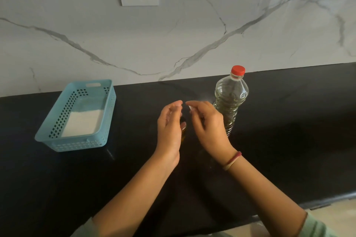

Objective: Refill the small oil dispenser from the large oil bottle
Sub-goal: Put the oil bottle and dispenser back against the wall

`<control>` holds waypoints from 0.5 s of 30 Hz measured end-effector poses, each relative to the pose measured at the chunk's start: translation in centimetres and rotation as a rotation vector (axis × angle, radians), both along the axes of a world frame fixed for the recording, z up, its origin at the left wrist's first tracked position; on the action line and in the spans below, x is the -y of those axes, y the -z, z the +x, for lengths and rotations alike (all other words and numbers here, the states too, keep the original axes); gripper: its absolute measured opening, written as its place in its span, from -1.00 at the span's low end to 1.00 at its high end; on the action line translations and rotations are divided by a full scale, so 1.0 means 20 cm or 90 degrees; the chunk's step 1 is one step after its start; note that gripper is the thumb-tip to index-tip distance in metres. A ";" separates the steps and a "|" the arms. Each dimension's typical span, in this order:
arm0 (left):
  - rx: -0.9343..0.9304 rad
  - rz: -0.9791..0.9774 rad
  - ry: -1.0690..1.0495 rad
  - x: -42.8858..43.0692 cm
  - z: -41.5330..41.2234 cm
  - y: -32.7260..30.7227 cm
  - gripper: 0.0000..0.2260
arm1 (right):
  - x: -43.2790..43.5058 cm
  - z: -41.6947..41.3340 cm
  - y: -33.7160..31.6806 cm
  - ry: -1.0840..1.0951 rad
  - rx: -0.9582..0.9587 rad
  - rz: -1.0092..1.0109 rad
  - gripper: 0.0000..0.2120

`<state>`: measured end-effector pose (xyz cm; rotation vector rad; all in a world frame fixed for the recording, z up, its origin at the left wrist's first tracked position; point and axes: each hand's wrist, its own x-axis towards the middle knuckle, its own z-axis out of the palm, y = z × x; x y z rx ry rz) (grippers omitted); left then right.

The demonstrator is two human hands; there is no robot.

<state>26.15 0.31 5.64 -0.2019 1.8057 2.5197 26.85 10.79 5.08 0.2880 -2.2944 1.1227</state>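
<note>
Amber small oil dispenser (184, 128) sits between my hands; left hand (169, 124) loosely spread beside it; right hand (207, 123) pinches a white bit (190, 107); large oil bottle (229, 102) just right.

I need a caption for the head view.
Left hand beside small dispenser, right hand pinching a white piece, capped oil bottle nearby.

The large oil bottle (230, 100), clear ribbed plastic partly filled with pale oil, stands upright with its red cap (238, 70) on, and the small oil dispenser (183, 128), amber and dark-topped, stands near it, mostly hidden.
</note>
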 end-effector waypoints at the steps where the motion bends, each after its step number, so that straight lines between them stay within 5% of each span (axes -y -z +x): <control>1: -0.005 -0.003 -0.002 -0.02 -0.01 -0.01 -0.88 | 0.00 0.00 -0.01 -0.005 0.008 -0.015 -0.79; 15: -0.046 -0.016 -0.015 -0.13 0.02 -0.08 -0.85 | -0.06 0.00 -0.14 -0.143 0.133 -0.337 -0.72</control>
